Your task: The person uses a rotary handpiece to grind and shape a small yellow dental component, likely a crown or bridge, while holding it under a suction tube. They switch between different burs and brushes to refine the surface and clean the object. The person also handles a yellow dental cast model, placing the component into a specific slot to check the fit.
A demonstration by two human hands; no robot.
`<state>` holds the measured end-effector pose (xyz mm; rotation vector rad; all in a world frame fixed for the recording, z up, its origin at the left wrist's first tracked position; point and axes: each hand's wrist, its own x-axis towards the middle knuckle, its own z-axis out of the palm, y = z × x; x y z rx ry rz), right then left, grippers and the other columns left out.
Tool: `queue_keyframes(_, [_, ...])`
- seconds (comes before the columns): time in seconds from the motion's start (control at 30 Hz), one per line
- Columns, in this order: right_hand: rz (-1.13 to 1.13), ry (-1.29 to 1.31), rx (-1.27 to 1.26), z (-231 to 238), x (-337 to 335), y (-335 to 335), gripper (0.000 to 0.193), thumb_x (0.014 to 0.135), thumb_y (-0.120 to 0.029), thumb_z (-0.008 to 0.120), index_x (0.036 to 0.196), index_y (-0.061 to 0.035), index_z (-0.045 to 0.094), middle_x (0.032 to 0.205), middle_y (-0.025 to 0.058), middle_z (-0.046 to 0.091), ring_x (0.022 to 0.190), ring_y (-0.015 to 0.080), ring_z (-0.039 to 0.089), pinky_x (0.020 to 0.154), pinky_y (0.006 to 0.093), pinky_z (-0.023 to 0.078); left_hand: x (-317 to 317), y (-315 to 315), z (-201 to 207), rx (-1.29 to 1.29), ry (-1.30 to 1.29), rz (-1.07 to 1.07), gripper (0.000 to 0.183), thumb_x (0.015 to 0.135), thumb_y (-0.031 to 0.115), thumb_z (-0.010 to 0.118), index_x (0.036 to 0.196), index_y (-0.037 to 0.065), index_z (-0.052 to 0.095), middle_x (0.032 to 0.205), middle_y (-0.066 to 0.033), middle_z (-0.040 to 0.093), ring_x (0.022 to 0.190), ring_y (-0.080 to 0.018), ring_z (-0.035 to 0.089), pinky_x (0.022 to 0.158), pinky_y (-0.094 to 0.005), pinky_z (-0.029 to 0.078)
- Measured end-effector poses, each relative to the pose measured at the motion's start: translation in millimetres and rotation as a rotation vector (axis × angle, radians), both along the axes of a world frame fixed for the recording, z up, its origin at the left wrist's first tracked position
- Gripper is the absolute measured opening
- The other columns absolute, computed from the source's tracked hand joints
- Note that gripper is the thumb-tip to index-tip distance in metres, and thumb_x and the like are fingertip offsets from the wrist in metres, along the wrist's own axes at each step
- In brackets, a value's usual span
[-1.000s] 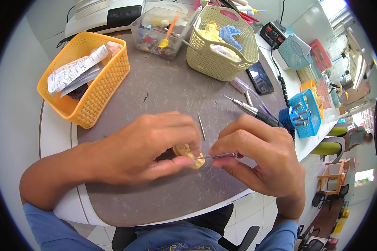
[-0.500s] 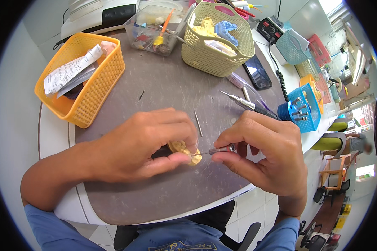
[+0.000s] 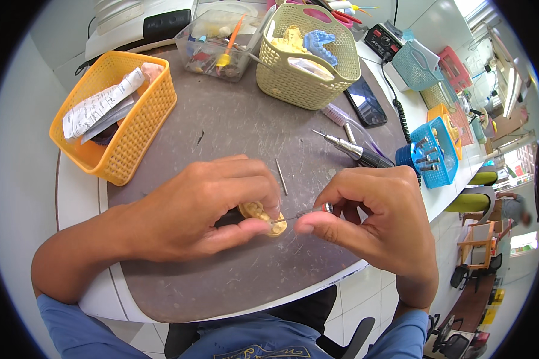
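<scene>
While my left hand (image 3: 203,206) pinches the yellow plaster tooth cast (image 3: 263,216) mid-counter, right hand (image 3: 380,218) fingers pinch a thin metal tool (image 3: 302,213) against it; orange mesh basket (image 3: 132,140) holding folded white paper slips (image 3: 99,107) far left, grey handpiece (image 3: 356,149) beyond.

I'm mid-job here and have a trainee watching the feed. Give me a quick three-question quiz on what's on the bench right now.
1. True or false: the left hand holds the yellow dental cast just above the grey mat.
2. Which container holds the folded papers?
A. the orange basket
B. the cream basket
C. the small blue basket
3. Fill in: the right hand pinches a thin metal ____ whose tip meets the cast.

Key
1. True; fingers and thumb close round it.
2. A.
3. Tool, a slim pointed instrument; its exact kind cannot be told.
</scene>
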<state>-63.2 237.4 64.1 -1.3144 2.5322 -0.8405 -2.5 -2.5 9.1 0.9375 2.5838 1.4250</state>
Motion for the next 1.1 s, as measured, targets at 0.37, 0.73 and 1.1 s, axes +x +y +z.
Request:
queue_keyframes(0.37, [-0.031, 0.021, -0.123, 5.6, 11.3, -7.3, 0.014, 0.073, -0.004, 0.082, 0.081, -0.0033, 0.071, 0.070, 0.0036, 0.065, 0.051, 0.0094, 0.056, 0.047, 0.0228, 0.041, 0.2, -0.2, -2.8, 0.001, -0.007, 0.005, 0.016, 0.084, 0.010, 0.075, 0.095, 0.004, 0.064, 0.104, -0.0094, 0.066, 0.098, -0.0251, 0.064, 0.082, -0.0356, 0.051])
queue_keyframes(0.73, [-0.011, -0.009, -0.127, 5.8, 7.5, -2.8, 0.015, 0.072, -0.002, 0.081, 0.083, -0.0027, 0.072, 0.072, 0.0046, 0.067, 0.052, 0.0101, 0.057, 0.047, 0.0232, 0.042, -0.8, 1.2, -1.2, 0.001, -0.011, 0.005, 0.016, 0.084, 0.009, 0.075, 0.096, 0.005, 0.065, 0.104, -0.0093, 0.066, 0.098, -0.0251, 0.064, 0.083, -0.0354, 0.051])
queue_keyframes(1.1, [0.179, 0.213, -0.003, 6.0, 5.7, -11.0, 0.018, 0.072, -0.008, 0.082, 0.085, -0.0060, 0.069, 0.070, 0.0049, 0.061, 0.054, 0.0185, 0.059, 0.046, 0.0296, 0.044, 1.6, -2.2, -0.9, 0.010, -0.008, -0.006, 0.016, 0.084, 0.008, 0.074, 0.097, 0.004, 0.064, 0.105, -0.0097, 0.065, 0.097, -0.0260, 0.063, 0.082, -0.0356, 0.051])
